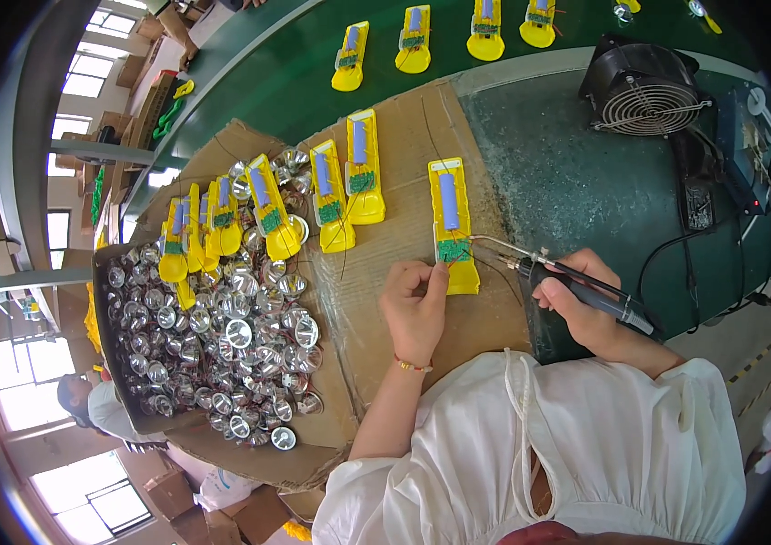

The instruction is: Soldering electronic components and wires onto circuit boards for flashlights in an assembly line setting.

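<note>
In front of me a yellow plastic housing (464,275) lies on a cardboard sheet, with a purple battery cell (448,202) and a green circuit board (454,251) set in it. My right hand (583,295) is wrapped round a soldering iron (599,300) with a solder feed tube. Its tip reaches the right side of the board. Thumb and fingers of my left hand (415,304) are pinched together at the board's lower left edge. Whatever they may hold there is too small to tell. Thin dark wires stick out from the housing.
A cardboard box (336,427) at left holds many silver reflector lamps (238,332). Several similar housings (333,202) lie over its far edge and the cardboard. More yellow housings (414,41) stand on the green belt (299,77) beyond. A black fan (644,91) sits far right.
</note>
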The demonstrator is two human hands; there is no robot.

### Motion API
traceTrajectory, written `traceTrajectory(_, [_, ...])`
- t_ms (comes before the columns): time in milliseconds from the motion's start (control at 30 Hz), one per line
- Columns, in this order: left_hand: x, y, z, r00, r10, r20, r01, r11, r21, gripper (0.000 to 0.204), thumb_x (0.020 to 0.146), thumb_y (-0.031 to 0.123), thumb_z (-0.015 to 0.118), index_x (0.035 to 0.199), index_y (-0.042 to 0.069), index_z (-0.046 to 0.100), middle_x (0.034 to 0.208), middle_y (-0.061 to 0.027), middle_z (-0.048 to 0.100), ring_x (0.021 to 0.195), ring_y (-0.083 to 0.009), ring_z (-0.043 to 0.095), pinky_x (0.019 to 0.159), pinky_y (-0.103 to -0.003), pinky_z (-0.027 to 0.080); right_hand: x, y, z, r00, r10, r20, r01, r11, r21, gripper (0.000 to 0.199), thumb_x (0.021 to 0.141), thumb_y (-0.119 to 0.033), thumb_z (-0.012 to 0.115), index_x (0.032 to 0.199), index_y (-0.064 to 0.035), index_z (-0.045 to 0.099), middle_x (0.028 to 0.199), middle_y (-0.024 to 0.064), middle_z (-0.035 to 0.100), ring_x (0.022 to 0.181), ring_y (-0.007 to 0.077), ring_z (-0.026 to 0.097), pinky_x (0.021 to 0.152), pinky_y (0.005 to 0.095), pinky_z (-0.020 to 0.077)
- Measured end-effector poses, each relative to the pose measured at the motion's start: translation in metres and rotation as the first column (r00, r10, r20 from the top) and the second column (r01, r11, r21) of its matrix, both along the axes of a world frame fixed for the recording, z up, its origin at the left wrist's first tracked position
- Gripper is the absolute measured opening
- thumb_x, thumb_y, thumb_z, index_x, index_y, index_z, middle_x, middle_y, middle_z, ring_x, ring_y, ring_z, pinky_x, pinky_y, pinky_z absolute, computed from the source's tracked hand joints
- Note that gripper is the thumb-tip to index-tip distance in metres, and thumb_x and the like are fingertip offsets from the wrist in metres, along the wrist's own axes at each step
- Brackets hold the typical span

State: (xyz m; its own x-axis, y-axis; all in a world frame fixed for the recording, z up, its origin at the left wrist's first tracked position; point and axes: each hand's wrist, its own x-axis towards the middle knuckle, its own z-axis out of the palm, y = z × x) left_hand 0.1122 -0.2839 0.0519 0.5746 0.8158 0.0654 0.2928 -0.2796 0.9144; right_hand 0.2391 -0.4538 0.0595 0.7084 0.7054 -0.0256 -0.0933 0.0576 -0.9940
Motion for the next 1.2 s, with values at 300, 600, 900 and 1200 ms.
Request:
traceTrajectory(300, [-0.007,0.0,-0.005,0.997,0.055,-0.048,-0.056,0.998,-0.014,0.01,0.075,0.004,0.064,0.069,-0.002,0.059,0.069,-0.0077,0.055,0.063,-0.014,0.051,0.057,-0.025,0.041,0.043,-0.113,-0.023,0.845,-0.461,0.27,0.486,0.873,-0.031,0.018,0.083,-0.005,0.057,0.099,0.001,0.05,0.078,0.0076,0.06,0.066,0.0093,0.055,0.062,0.0217,0.0461])
traceTrajectory(600, [-0.003,0.002,0.012,0.991,0.124,0.05,-0.106,0.958,-0.268,0.012,0.079,0.004,0.062,0.068,0.0,0.06,0.075,-0.0028,0.058,0.059,-0.0061,0.051,0.05,-0.02,0.04,0.067,-0.156,-0.037,0.565,-0.5,0.656,0.749,0.645,-0.154,0.021,0.085,-0.01,0.058,0.102,0.0004,0.051,0.084,0.0061,0.054,0.072,0.0091,0.05,0.066,0.0211,0.042])
traceTrajectory(900, [0.038,0.05,0.036,0.926,-0.175,-0.334,0.182,0.983,-0.009,0.017,0.076,0.015,0.062,0.077,-0.001,0.066,0.06,-0.0081,0.064,0.052,-0.0104,0.059,0.051,-0.026,0.046,0.033,-0.061,-0.019,0.858,-0.296,0.419,0.323,0.947,0.008,0.019,0.076,-0.007,0.066,0.091,-0.0012,0.057,0.07,0.0047,0.057,0.058,0.0089,0.051,0.053,0.0233,0.0411])
traceTrajectory(1200, [0.138,0.27,0.079,0.856,0.217,-0.469,0.093,0.828,0.554,0.017,0.069,0.017,0.063,0.075,0.002,0.069,0.063,-0.0099,0.065,0.06,-0.0194,0.064,0.059,-0.029,0.05,0.036,-0.041,-0.03,0.859,-0.276,0.432,0.299,0.954,0.015,0.021,0.073,-0.005,0.068,0.089,-0.0008,0.056,0.066,0.009,0.057,0.053,0.0162,0.055,0.049,0.0263,0.0414])
